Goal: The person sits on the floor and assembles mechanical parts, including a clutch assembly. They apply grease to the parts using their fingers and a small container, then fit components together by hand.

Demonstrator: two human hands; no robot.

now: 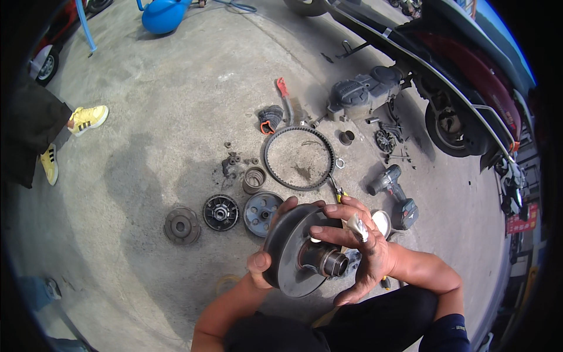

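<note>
A: Where is the pulley disc (pixel 288 249), and how do the hands hold it?

B: It is near the person, above their lap. The left hand (pixel 271 246) is clamped on the disc's rim from behind. The right hand (pixel 365 249) is close on the right, fingers spread and resting on the hub (pixel 328 261), with a small white tube (pixel 356 227) pinched between them.

A: Which way does the hub point?

B: Its long axis runs right and slightly near, toward the right palm, so the right hand is nearer it.

A: What lies beyond?

B: On the concrete floor (pixel 176 117), farther off: a toothed drive belt (pixel 299 157), three round clutch parts (pixel 221 212), and a cordless driver (pixel 394 193) at right.
</note>
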